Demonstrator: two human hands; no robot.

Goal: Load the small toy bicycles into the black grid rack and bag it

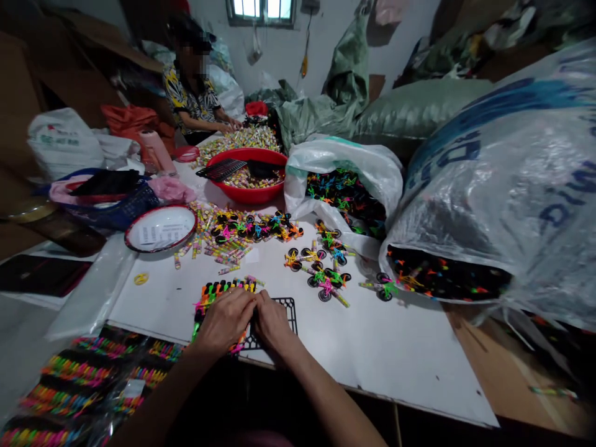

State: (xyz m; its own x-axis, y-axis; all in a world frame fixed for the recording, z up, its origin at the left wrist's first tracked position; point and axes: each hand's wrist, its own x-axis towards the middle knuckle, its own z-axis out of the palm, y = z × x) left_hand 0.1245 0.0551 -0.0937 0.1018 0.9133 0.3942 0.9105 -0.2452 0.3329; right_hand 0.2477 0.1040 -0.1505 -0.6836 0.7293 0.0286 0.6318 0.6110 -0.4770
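Note:
A black grid tray (286, 305) lies near the white table's front edge, its left part filled with small colourful toy pieces (205, 301). Over the middle of it, my left hand (228, 318) and my right hand (272, 316) meet, fingertips pressed together. Whatever sits between the fingers is hidden or too small to name. Beyond the hands are a pile of toy bicycles (256, 228) and printed candy-like tubes (223, 251). More toy bicycles (326, 279) lie to the right.
A red basin (246, 194) of tubes stands behind, with an open bag of toys (347, 192) beside it. Large sacks (503, 161) crowd the right. A white dish (161, 230) and blue basket (107, 214) are left; packed toys (74, 372) lie lower left. Another person (193, 99) sits behind.

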